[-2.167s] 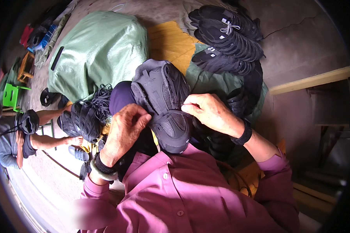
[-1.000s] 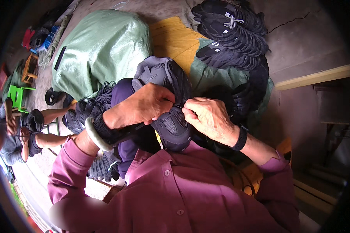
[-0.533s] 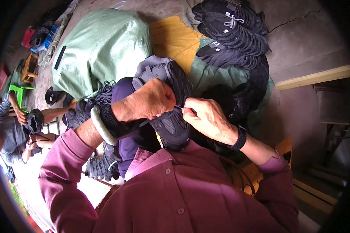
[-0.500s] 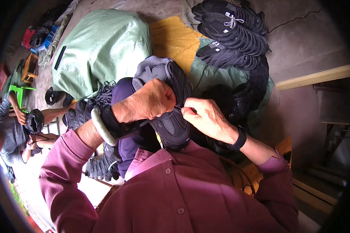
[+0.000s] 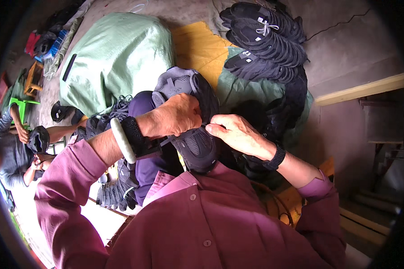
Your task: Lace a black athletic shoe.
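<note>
A black and dark grey sneaker (image 5: 194, 150) rests on my lap, its toe toward me and its padded collar facing away. Across its middle lies my left hand (image 5: 179, 115), with the fingers curled shut. My right hand (image 5: 239, 134) meets the sneaker's right edge, thumb and forefinger pinched together close to the left hand's knuckles. A thin dark strand seems to run between the two hands, too small to make out. Both palms and much of the sneaker's lacing area are hidden under my hands.
Stacked black shoes (image 5: 267, 40) lie at the far right on a green sheet (image 5: 238, 85). A large pale green sack (image 5: 121, 58) bulges at the far left. More black shoes (image 5: 116, 190) sit by my left leg. Another person (image 5: 18, 154) holds a dark shoe at left.
My right hand has shifted slightly left, its thumb now laid along the pinch. The left forearm has moved a little outward; the sneaker stays nearly in place.
</note>
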`<control>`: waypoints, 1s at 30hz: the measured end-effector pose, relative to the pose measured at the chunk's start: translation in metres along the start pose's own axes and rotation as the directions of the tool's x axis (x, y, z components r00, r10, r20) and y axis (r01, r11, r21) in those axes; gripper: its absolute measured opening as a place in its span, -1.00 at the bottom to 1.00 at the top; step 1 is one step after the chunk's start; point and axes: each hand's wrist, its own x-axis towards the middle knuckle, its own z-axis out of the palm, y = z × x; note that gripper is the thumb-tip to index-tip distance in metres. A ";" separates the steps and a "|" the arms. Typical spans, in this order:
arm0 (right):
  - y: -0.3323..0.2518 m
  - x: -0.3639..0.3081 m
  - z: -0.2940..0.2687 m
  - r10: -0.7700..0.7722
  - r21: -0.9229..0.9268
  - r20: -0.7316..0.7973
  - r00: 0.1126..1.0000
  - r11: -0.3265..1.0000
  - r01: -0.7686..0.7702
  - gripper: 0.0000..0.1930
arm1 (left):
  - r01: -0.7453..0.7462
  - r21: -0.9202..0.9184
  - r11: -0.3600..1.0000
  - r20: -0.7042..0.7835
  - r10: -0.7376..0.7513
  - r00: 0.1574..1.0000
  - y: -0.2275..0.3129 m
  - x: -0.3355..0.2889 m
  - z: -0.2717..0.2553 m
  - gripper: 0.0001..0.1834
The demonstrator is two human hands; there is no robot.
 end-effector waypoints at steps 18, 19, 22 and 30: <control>0.004 0.007 0.013 0.001 -0.003 -0.070 0.998 1.000 -0.001 -0.71 | -0.166 0.574 0.802 0.192 0.065 0.979 0.016 0.009 0.000 -0.76; 0.004 0.006 0.013 -0.009 0.000 -0.051 0.999 1.000 0.009 -0.70 | -0.265 0.744 0.614 0.216 0.155 0.964 0.018 0.008 0.003 -0.76; 0.003 0.004 0.009 -0.025 -0.015 -0.027 0.999 1.000 0.025 -0.68 | -0.255 0.787 0.562 0.179 0.188 0.966 0.020 0.002 0.009 -0.74; 0.007 0.005 0.020 -0.114 -0.089 -0.185 0.976 0.991 0.099 -0.73 | -0.298 0.701 0.649 0.140 0.284 0.949 0.005 0.008 0.001 -0.79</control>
